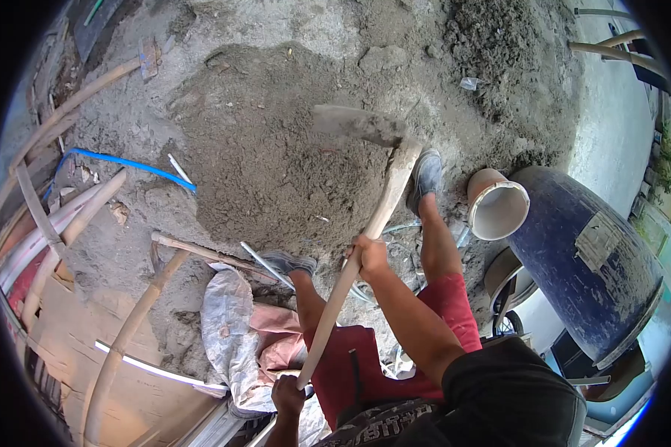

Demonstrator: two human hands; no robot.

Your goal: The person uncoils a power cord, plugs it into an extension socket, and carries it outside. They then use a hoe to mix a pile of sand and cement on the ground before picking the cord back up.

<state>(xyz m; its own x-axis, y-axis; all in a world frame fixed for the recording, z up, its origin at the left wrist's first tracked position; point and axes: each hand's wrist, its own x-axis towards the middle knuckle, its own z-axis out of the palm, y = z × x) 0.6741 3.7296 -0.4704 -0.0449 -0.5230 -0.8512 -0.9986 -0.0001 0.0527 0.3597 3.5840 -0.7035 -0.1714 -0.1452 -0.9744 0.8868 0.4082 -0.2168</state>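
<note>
A hoe (pixel 330 321) with a long wooden handle slants across the middle of the view. My right hand (pixel 370 255) is closed around the handle partway along. Lower down, near the handle's end, my left hand (pixel 288 395) grips it too. The broad, mud-coated blade (pixel 354 124) is at the upper end and overlaps the edge of a wide patch of damp grey sand mix (pixel 276 149). My grey shoes stand on either side of the handle, one close to the blade.
At right, a white-lined bucket (pixel 499 211) lies beside a large blue drum (pixel 581 253). Another long-handled tool (pixel 130 328) and crumpled sacks (pixel 231 320) lie at lower left. A blue hose (pixel 130 163) crosses the ground; a darker heap (pixel 499 52) rises at upper right.
</note>
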